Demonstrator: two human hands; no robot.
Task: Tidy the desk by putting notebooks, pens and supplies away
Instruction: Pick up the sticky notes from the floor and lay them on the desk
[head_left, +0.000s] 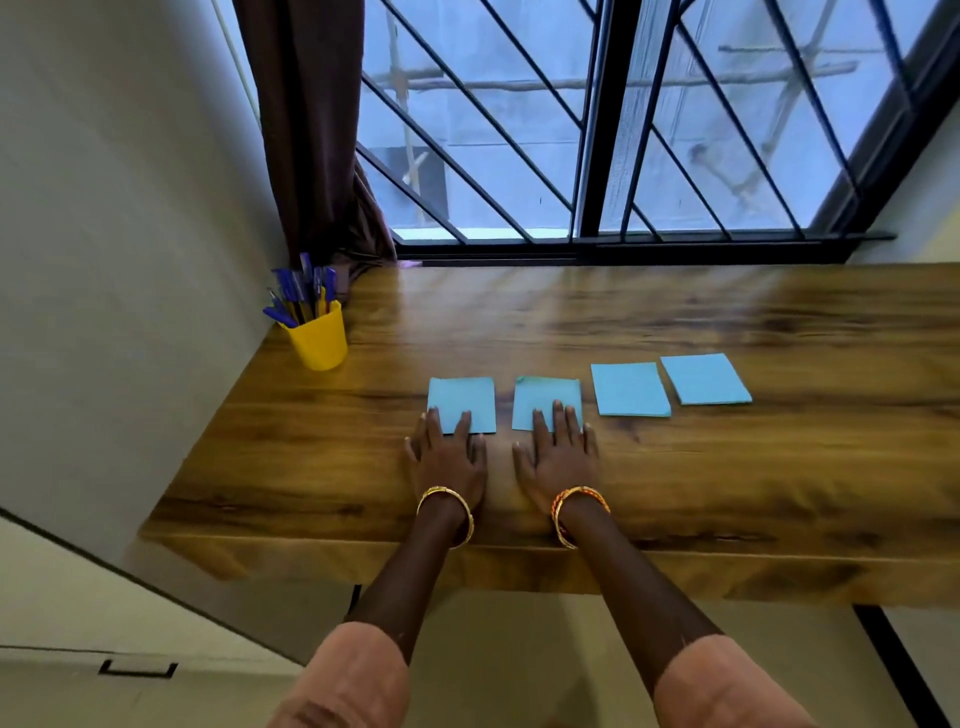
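Head view shows left hand (448, 457) and right hand (556, 457) flat, grasping nothing, fingertips pinning two near-left blue pads (461, 402), probably to gather them.

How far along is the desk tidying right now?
Done: pens stand in the yellow cup. In hand: left hand and right hand lie flat, fingertips on the two nearest blue pads. Left: all four pads, including two untouched.

A home study corner: wooden desk (571, 322), pen cup (318, 340), curtained barred window (597, 130).
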